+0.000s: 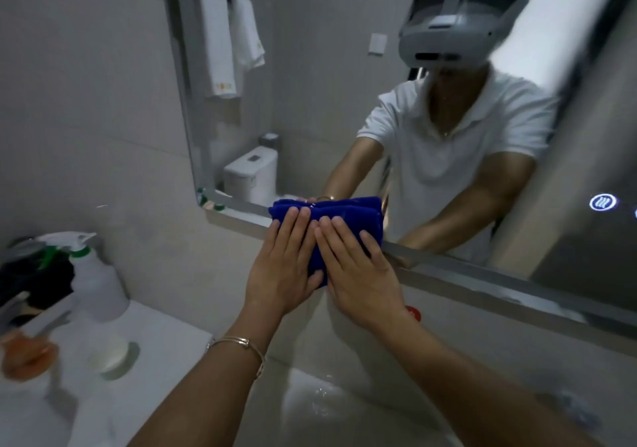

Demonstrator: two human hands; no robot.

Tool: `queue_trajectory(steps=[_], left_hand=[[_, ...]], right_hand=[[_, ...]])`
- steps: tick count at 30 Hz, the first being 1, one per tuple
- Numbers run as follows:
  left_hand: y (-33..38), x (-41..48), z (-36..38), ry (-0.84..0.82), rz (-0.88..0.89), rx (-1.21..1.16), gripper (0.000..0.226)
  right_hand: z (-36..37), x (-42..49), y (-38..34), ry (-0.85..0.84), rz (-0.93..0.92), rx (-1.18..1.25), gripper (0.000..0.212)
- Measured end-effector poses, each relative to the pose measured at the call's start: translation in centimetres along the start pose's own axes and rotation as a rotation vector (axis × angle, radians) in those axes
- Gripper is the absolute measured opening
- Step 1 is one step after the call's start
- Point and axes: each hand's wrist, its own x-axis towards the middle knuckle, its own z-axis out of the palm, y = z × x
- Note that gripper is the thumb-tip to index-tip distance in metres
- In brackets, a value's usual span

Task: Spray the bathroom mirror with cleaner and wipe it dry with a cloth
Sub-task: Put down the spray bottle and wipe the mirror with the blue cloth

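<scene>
The folded blue microfibre cloth (344, 210) lies flat against the mirror (310, 101) at its bottom edge, overlapping the grey frame there; the left hand (282, 267) presses on the cloth's left half, fingers straight and held close together, thumb lying along its lower corner; the right hand (358, 274) presses beside it, touching the left, fingers straight and slightly fanned; a thin metal bangle (241, 346) circles the left wrist; below and left of the mirror, well apart from the cloth, a white spray bottle (93, 274) with a green collar stands on the counter; the washbasin (327, 405) sits directly below the mirror.
</scene>
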Motion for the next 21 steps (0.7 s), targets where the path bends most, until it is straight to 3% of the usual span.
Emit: queue_trajectory(steps=[5, 9, 17, 21], left_hand=[[0.4, -0.5, 0.6, -0.031, -0.107, -0.075, 0.093], [4.8, -0.2, -0.2, -0.152, -0.281, -0.127, 0.079], [15.0, 2.0, -2.5, -0.228, -0.262, -0.240, 0.078], [14.6, 1.6, -2.2, -0.165, -0.212, -0.233, 0.082]], right_hand=[[0.4, 0.5, -0.8, -0.011, -0.022, -0.007, 0.083], [-0.4, -0.3, 1.5, 0.034, -0.101, 0.010, 0.066], [-2.0, -7.7, 9.7, 0.035, -0.145, -0.015, 0.061], [-1.8, -8.4, 9.6, 0.005, -0.086, -0.013, 0.064]])
